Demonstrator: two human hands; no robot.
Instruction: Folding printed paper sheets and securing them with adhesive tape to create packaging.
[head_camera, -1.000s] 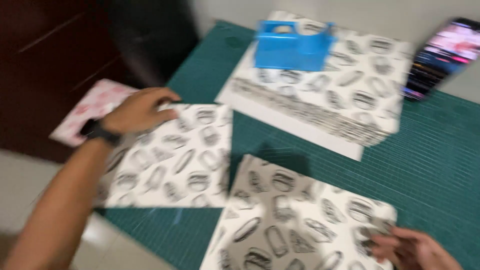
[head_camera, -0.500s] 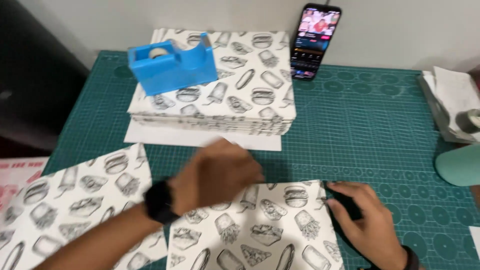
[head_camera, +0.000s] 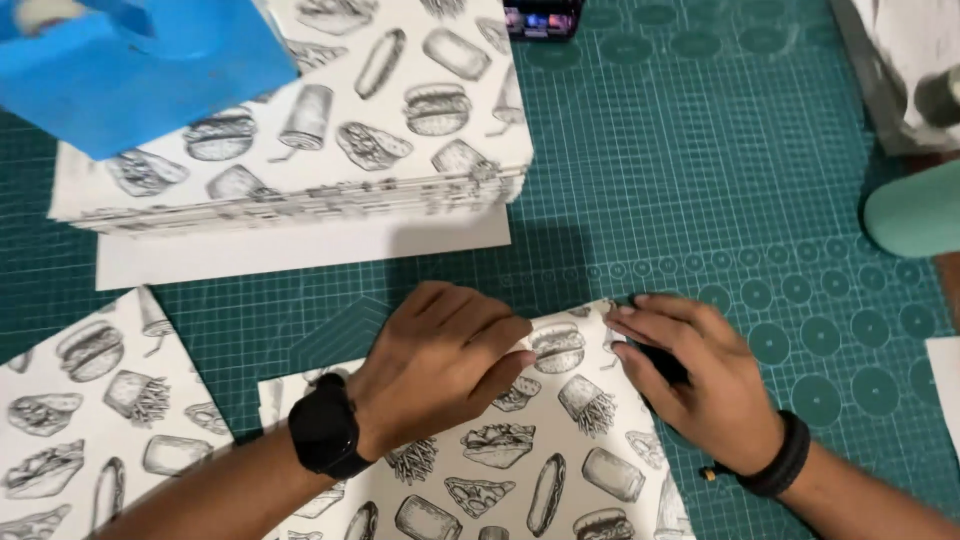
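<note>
A white paper sheet (head_camera: 520, 470) printed with black food drawings lies on the green cutting mat (head_camera: 700, 180) in front of me. My left hand (head_camera: 440, 365), with a black watch on the wrist, rests on the sheet's top edge, fingers curled and pinching the paper. My right hand (head_camera: 690, 375), wearing a dark wristband, presses the sheet's upper right corner, fingertips touching the paper beside the left hand's fingers. A small dark object shows under the right palm; I cannot tell what it is.
A thick stack of the same printed paper (head_camera: 300, 160) lies at the back left with a blue tape dispenser (head_camera: 130, 60) on top. Another printed sheet (head_camera: 90, 410) lies at left. A phone (head_camera: 545, 18) is at the top, a mint-green object (head_camera: 915, 210) at right.
The view has moved closer and down. My left hand came from the left sheet to the sheet in front of me, and both hands now meet at its top edge.
</note>
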